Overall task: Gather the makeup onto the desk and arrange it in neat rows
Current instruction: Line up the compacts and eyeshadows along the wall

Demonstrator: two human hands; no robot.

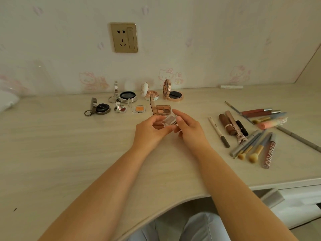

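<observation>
I'm holding a small clear-cased eyeshadow [169, 121] just above the desk [69, 153], right in front of me: my left hand [151, 132] is curling its fingers round the near-left corner and underside, and my right hand [188, 130] is pinching the right edge between thumb and fingers, forefinger stretched over the top. Whether its lid is opening or closing I cannot tell from here. Off to my right a loose heap is lying untidily: a white pencil [219, 132], brown tubes [226, 124], several brushes [251, 148], a lip gloss marked COLORKEY [269, 152], pink and red glosses [258, 112] and two long thin pencils crossing at angles. That lot is waiting to be sorted, I'd judge. Just beyond my fingers a four-pan brown palette [162, 109] is standing open, and to its left a row is forming: an orange single shadow [138, 109], a little heart-shaped case [120, 108] and a dark compact with a ring [99, 107]. Behind them a second row is running along the wall: a silver round compact [126, 96], a floral one [151, 94] and a rose-gold one [173, 94], all open. Farther right, a white stick [231, 86] is lying alone against the wall. So the compacts are looking largely arranged, this piece seems bound for the front row, and the whole right-hand pile is left to do.
</observation>
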